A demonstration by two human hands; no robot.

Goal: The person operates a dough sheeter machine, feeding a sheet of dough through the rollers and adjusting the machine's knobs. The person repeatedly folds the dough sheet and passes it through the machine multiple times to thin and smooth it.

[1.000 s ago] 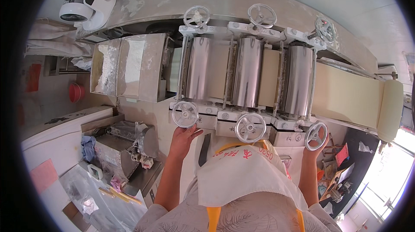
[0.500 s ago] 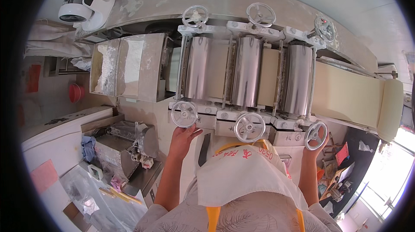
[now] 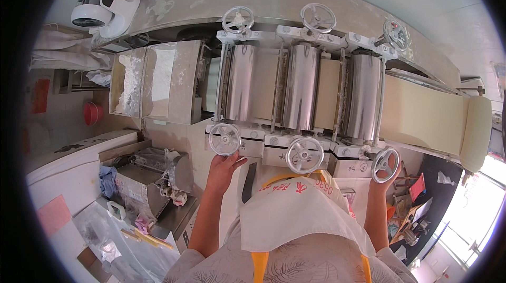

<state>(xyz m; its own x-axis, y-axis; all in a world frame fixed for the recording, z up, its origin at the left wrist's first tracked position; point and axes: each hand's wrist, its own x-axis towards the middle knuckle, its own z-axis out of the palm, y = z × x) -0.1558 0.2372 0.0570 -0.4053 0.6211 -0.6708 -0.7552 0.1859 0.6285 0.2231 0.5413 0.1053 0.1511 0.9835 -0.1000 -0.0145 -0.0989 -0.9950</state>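
My left hand [image 3: 224, 169] is at the lower rim of the left front handwheel [image 3: 225, 139], its visible fingers stretched and apart; some fingertips are hidden by the wheel. My right hand [image 3: 383, 180] is curled around the right front handwheel [image 3: 385, 165], part of its fingers hidden by the rim. Between them sits a middle handwheel [image 3: 305, 155] that neither hand touches. These wheels belong to a roller machine with three shiny metal rollers [image 3: 302, 88]. A wide, smooth cream dough sheet [image 3: 421, 111] runs through it and out to a thick roll [image 3: 476, 134] at the right.
Metal trays with white flour [image 3: 163, 75] stand left of the rollers, and a white fan [image 3: 100, 14] is behind them. A smaller metal machine [image 3: 139, 188] is at lower left. A red bucket [image 3: 93, 113] stands farther left. Cluttered shelving [image 3: 414, 220] lies at lower right.
The dough roll at the far right sits slightly differently. Both hands stay in almost the same place at their wheels.
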